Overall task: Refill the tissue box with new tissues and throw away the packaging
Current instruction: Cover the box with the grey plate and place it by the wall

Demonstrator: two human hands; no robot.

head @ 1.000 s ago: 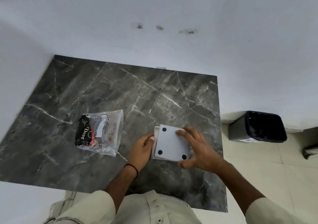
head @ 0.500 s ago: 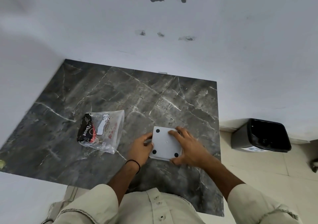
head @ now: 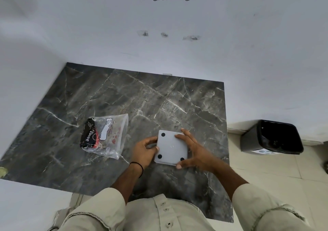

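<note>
A white square tissue box (head: 170, 147) lies upside down on the dark marble table (head: 124, 99), its flat base with black round feet facing up. My left hand (head: 145, 150) grips its left side. My right hand (head: 193, 151) holds the right side, fingers spread across the base and thumb at the near corner. To the left lies a clear plastic bag (head: 106, 135) with a black and red pack of tissues inside at its left end. The box's opening is hidden underneath.
A black waste bin (head: 276, 138) with a dark liner stands on the tiled floor to the right of the table, against the white wall. The table's right edge runs just past my right hand.
The view has shifted a little. Both hands have stayed on the upturned box, and the base panel looks pressed more squarely onto it. The bag has not moved.
</note>
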